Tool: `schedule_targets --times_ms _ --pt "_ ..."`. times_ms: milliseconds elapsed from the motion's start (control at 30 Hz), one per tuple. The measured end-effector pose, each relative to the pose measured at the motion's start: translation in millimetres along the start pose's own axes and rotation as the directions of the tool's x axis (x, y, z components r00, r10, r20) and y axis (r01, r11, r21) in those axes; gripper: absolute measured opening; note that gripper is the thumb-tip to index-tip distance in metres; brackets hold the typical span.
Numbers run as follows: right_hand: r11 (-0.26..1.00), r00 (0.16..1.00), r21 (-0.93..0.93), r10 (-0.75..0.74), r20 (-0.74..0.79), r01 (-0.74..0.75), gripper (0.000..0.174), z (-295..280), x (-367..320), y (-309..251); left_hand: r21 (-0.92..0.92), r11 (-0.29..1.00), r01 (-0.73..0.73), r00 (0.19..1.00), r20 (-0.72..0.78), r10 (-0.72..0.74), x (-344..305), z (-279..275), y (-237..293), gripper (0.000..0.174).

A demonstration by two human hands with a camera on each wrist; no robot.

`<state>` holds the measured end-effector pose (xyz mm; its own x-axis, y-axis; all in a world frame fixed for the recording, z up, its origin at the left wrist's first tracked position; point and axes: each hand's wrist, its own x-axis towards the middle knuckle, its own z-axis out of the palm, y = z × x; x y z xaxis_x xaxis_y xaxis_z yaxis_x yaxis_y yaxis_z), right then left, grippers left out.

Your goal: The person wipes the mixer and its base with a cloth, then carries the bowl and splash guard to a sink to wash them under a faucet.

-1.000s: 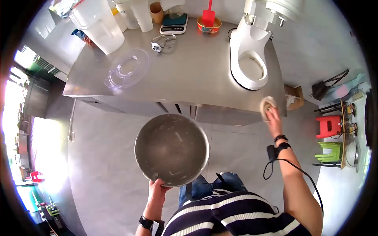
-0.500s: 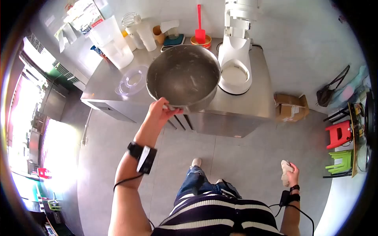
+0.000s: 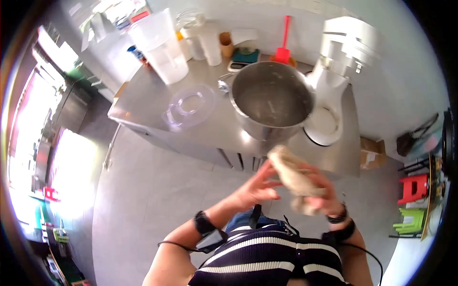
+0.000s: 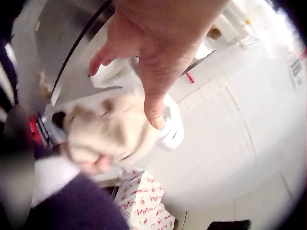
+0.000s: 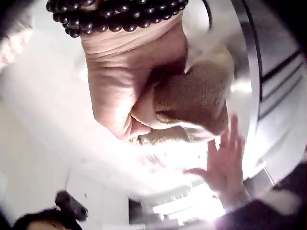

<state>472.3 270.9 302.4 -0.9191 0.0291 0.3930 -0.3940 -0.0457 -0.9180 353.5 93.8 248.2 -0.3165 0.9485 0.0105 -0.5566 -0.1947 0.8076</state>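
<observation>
My right hand (image 3: 325, 189) grips a crumpled beige cloth (image 3: 292, 175) in front of the counter's edge. The right wrist view shows the cloth (image 5: 192, 98) bunched in that curled hand. Beside it, with fingers spread, my left hand (image 3: 256, 188) is nearest the cloth and holds nothing. In the left wrist view the left thumb and fingers stretch out above the cloth (image 4: 112, 127). A large steel mixing bowl (image 3: 272, 100) stands upright on the counter beyond both hands, with pale smears inside. At its right is a white stand mixer (image 3: 329, 95).
On the steel counter (image 3: 148, 97) are a clear plastic ring-shaped cover (image 3: 191, 106), a tall translucent pitcher (image 3: 164, 52), a kitchen scale (image 3: 245, 57) and a red spatula (image 3: 283, 55). A metal beater (image 3: 224, 85) lies left of the bowl. A cardboard box (image 3: 372, 152) sits right of the counter.
The bowl has gone from my left hand onto the counter, and that hand has let go and drawn back. My right hand has brought the cloth in from the right side to the middle.
</observation>
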Motion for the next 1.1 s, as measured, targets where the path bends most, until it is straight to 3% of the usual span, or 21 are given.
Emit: schedule_targets --times_ms 67,100,133,167,200,233,267,300,333,367,400,467,500,567,667,733,867,933,1000,1033,1100 --pt "0.867 0.983 -0.469 -0.113 0.147 0.17 0.023 41.6 52.4 41.8 0.529 0.839 -0.127 0.99 0.01 0.143 -6.5 -28.3 -19.2 0.059" --pt "0.897 0.993 -0.43 -0.069 0.095 0.103 0.021 52.6 70.2 57.9 0.784 0.607 -0.127 0.973 -0.021 0.231 -13.1 -54.0 -32.0 0.049" --pt "0.921 0.999 -0.387 -0.023 0.045 0.039 0.019 62.6 86.8 73.0 0.713 0.701 0.013 0.98 -0.15 0.134 -16.7 -70.2 -17.1 0.043" --pt "0.94 1.0 -0.339 0.03 -0.008 -0.031 0.018 73.2 101.6 86.8 0.708 0.706 -0.035 0.955 -0.185 0.233 -23.9 -81.9 -2.8 0.039" --pt "0.908 1.0 -0.419 -0.011 0.009 0.013 0.018 84.2 116.8 97.6 0.917 0.393 -0.07 0.919 -0.093 0.383 -22.4 -111.4 -6.4 0.036" --pt "0.866 0.998 -0.497 -0.05 0.028 0.057 0.018 92.8 133.2 108.1 0.982 0.187 0.011 0.946 -0.071 0.317 -28.5 -126.5 18.3 0.035" --pt "0.814 0.995 -0.572 -0.085 0.047 0.096 0.018 97.3 147.3 119.3 0.934 0.202 0.295 0.874 -0.349 0.338 -34.9 -133.2 39.5 0.03" --pt "0.789 0.997 -0.61 -0.072 0.024 0.072 0.017 96.5 162.5 136.2 0.93 0.366 0.043 0.874 -0.213 0.437 -33.0 -196.8 23.5 0.028" --pt "0.712 0.994 -0.694 -0.089 0.06 0.105 0.02 94.3 178.4 150.3 0.928 0.101 0.358 0.883 -0.372 0.287 -48.7 -216.5 39.2 0.037" --pt "0.626 0.991 -0.769 -0.101 0.09 0.133 0.023 92.2 191.0 163.0 0.952 -0.007 0.305 0.798 -0.252 0.548 -53.6 -236.3 48.3 0.04" --pt "0.53 0.987 -0.833 -0.107 0.119 0.157 0.026 90.4 196.7 177.7 0.919 -0.05 0.391 0.731 -0.277 0.623 -52.7 -250.4 65.7 0.043" --pt "0.231 0.989 -0.97 0.099 0.107 0.082 0.047 91.0 187.2 199.5 0.827 -0.258 0.499 0.676 -0.185 0.714 -36.1 -283.6 93.5 0.052" --pt "0.312 0.976 -0.936 0.085 0.2 0.165 0.046 90.8 179.3 206.2 0.78 -0.307 0.546 0.662 -0.176 0.729 -25.5 -300.7 101.5 0.05" --pt "0.483 0.909 -0.832 0.151 0.387 0.274 0.045 89.5 164.2 206.1 0.733 -0.275 0.622 0.681 -0.332 0.653 -9.6 -326.9 109.8 0.05" --pt "0.644 0.783 -0.745 0.37 0.5 0.171 0.039 70.1 142.0 178.9 0.652 -0.272 0.707 0.666 -0.486 0.566 -1.1 -355.4 107.3 0.032" --pt "0.673 0.81 -0.737 0.399 0.43 0.059 0.035 53.3 135.5 163.5 0.622 -0.29 0.727 0.673 -0.561 0.481 0.9 -362.3 105.2 0.019" --pt "0.718 0.81 -0.68 0.481 0.335 -0.145 0.03 42.3 136.5 142.6 0.635 -0.183 0.75 0.619 -0.576 0.534 5.6 -360.8 100.2 0.008" --pt "0.739 0.86 -0.662 0.412 0.3 -0.123 0.031 45.4 138.3 151.3 0.627 -0.151 0.765 0.602 -0.611 0.514 7.5 -361.4 101.2 0.009" --pt "0.75 0.903 -0.65 0.356 0.24 -0.123 0.032 61.9 150.2 160.8 0.611 -0.23 0.758 0.628 -0.587 0.511 7.1 -353.9 98.4 0.008" --pt "0.738 0.888 -0.643 0.417 0.194 -0.205 0.034 70.4 156.4 168.0 0.6 -0.269 0.753 0.64 -0.575 0.509 7.4 -344.8 99.0 0.009" --pt "0.756 0.754 -0.211 0.648 0.105 -0.62 0.036 86.1 169.8 199.3 0.657 -0.142 0.741 0.605 -0.561 0.565 2.7 -319.6 98.6 0.011"
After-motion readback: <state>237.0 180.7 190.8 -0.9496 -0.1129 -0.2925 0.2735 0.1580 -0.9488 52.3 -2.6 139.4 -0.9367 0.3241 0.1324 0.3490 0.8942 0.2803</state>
